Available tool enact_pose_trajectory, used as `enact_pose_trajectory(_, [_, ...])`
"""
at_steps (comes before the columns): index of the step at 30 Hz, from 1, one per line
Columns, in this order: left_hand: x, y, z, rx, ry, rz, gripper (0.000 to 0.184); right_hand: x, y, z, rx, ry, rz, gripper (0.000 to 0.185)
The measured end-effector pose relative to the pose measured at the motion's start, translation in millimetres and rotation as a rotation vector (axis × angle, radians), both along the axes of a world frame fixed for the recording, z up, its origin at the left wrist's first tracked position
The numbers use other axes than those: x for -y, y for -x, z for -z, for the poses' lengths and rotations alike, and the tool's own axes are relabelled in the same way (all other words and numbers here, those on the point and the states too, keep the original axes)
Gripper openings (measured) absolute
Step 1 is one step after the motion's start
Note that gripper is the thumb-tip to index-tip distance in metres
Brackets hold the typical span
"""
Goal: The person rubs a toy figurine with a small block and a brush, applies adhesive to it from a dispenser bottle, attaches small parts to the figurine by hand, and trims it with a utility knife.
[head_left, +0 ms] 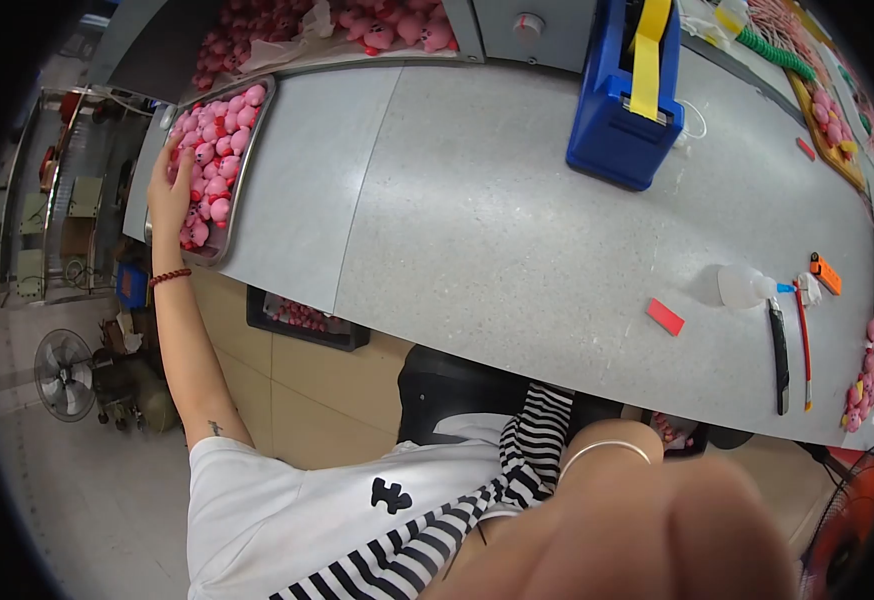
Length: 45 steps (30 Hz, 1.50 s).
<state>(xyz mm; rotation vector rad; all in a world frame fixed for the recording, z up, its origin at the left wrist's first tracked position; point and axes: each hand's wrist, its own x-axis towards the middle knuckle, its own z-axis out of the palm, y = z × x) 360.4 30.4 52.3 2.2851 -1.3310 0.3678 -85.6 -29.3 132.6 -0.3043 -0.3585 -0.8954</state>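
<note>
My left hand (168, 190) reaches to the left edge of a metal tray (256, 133) heaped with small pink figures (219, 150) that have red feet. Its thumb and fingers are apart and lie over the figures at that edge. No figure is plainly gripped, though the fingertips are partly hidden. My right hand (657, 530) is very close to the camera at the lower right, large and blurred. Its fingers cannot be made out, nor whether it holds anything.
A blue tape dispenser (612, 130) with yellow tape stands at the back. To the right lie a clear bottle (742, 287), a black cutter (779, 360), a red brush (807, 350) and an orange tool (826, 273). A black bin (307, 322) sits below the table.
</note>
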Motion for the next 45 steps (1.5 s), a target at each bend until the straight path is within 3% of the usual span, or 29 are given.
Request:
enact_pose_trajectory(6, [9.8, -2.5, -0.9, -0.065, -0.01, 0.162, 0.038, 0.3, 23.7, 4.5, 0.067, 0.038, 0.039, 0.014])
enact_pose_trajectory(8, [13.4, -6.9, -7.2, -0.055, 0.043, 0.033, 0.039, 23.1, 46.1, -5.0, 0.087, 0.051, 0.067, 0.013])
enact_pose_trajectory(13, [54.6, 39.1, -29.8, 0.035, 0.071, 0.117, 0.036, 2.5, 14.8, 8.3, 0.113, 0.079, 0.122, 0.012])
enact_pose_trajectory(17, [105.2, 52.9, -34.3, 0.047, 0.075, 0.236, 0.034, -10.3, 16.3, 8.1, 0.154, 0.103, 0.137, 0.012])
enact_pose_trajectory(21, [157.1, 56.4, -23.0, -0.179, 0.126, 0.476, 0.027, 0.4, 64.4, 17.7, 0.191, 0.139, 0.182, 0.013])
enact_pose_trajectory(23, [171.7, 94.7, -22.4, -0.197, -0.011, 0.614, 0.028, 19.3, 91.4, 24.3, 0.215, 0.164, 0.195, 0.014])
enact_pose_trajectory(25, [176.3, 137.8, -20.4, 0.018, -0.118, 0.631, 0.03, 17.8, 112.8, 40.5, 0.085, 0.191, 0.334, 0.022])
enact_pose_trajectory(29, [177.8, 168.1, -13.1, 0.011, -0.165, 0.522, 0.036, 11.2, 143.3, 64.1, -0.208, 0.069, 0.565, 0.022])
enact_pose_trajectory(31, [175.9, 162.7, -3.5, 0.046, -0.15, 0.515, 0.035, 12.2, 151.9, 74.8, -0.273, 0.037, 0.612, 0.02])
enact_pose_trajectory(33, [175.0, 153.0, 3.9, 0.262, -0.062, 0.549, 0.033, 9.8, 156.4, 84.9, -0.347, -0.004, 0.689, 0.019])
enact_pose_trajectory(35, [166.8, 151.5, 7.6, 0.19, 0.066, 0.557, 0.028, 11.1, 166.1, 96.9, -0.7, -0.009, 0.913, 0.015])
enact_pose_trajectory(37, [146.5, 178.8, -6.2, -0.171, 0.174, 0.608, 0.027, 15.2, 178.8, 109.7, -0.824, 0.03, 1.075, 0.008])
enact_pose_trajectory(39, [117.6, 215.3, -18.7, -0.629, 0.185, 0.698, 0.027, 20.7, 197.5, 115.3, -1.542, 0.256, 1.536, 0.004])
enact_pose_trajectory(40, [102.1, 231.7, -16.7, -0.769, 0.161, 0.74, 0.03, 27.7, 206.7, 113.5, -1.568, 0.248, 1.56, 0.004])
enact_pose_trajectory(42, [73.9, 268.7, -14.1, -1.009, 0.071, 0.784, 0.037, 45.2, 222.3, 110.3, -2.127, 0.472, 1.889, 0.015])
enact_pose_trajectory(43, [60.5, 286.8, -11.7, -1.11, -0.001, 0.785, 0.042, 51.2, 227.9, 106.0, -2.139, 0.454, 1.907, 0.015])
enact_pose_trajectory(45, [38.0, 303.1, 2.7, -1.266, -0.192, 0.742, 0.051, 62.4, 235.4, 94.5, -2.289, 0.743, 1.545, 0.019])
